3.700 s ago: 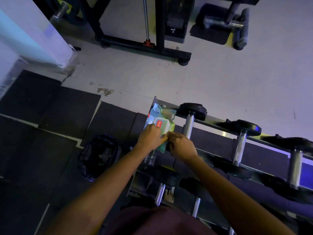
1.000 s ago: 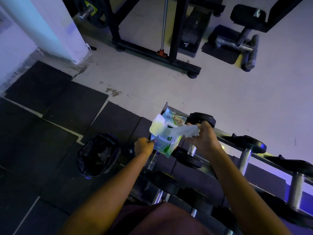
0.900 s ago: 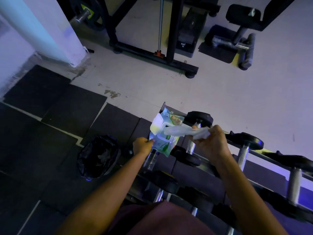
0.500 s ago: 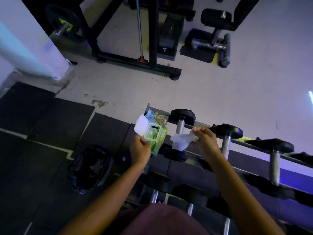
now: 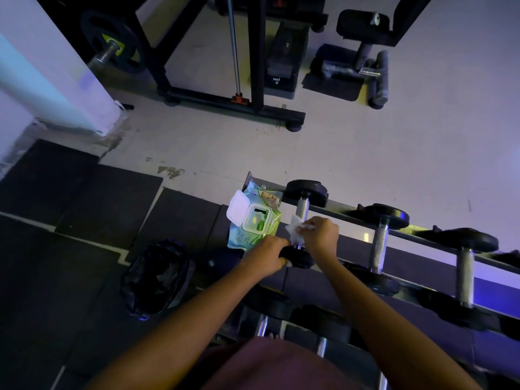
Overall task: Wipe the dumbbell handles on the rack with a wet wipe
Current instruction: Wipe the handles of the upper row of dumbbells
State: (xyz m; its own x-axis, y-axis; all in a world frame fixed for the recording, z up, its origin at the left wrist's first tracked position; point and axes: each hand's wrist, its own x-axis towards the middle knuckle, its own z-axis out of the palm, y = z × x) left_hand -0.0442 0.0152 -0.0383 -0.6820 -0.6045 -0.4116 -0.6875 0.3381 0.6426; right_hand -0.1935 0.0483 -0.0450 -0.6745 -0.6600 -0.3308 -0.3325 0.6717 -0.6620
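Left hand (image 5: pixel 264 254) moved off wipe pack (image 5: pixel 254 220), now gripping near head of first dumbbell (image 5: pixel 305 192). Right hand (image 5: pixel 320 235) pinches one wet wipe (image 5: pixel 294 229) against its handle (image 5: pixel 303 210). Three dumbbells clear on top rack (image 5: pixel 342 207) tier.

Wipe (image 5: pixel 294 229) on dumbbell handle (image 5: pixel 303 208) (right hand (image 5: pixel 320 235))

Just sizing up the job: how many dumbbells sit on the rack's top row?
3 in full view: the left dumbbell, under the right hand holding the wipe; the middle dumbbell; the right dumbbell. A dark shape at the right edge may be a fourth.
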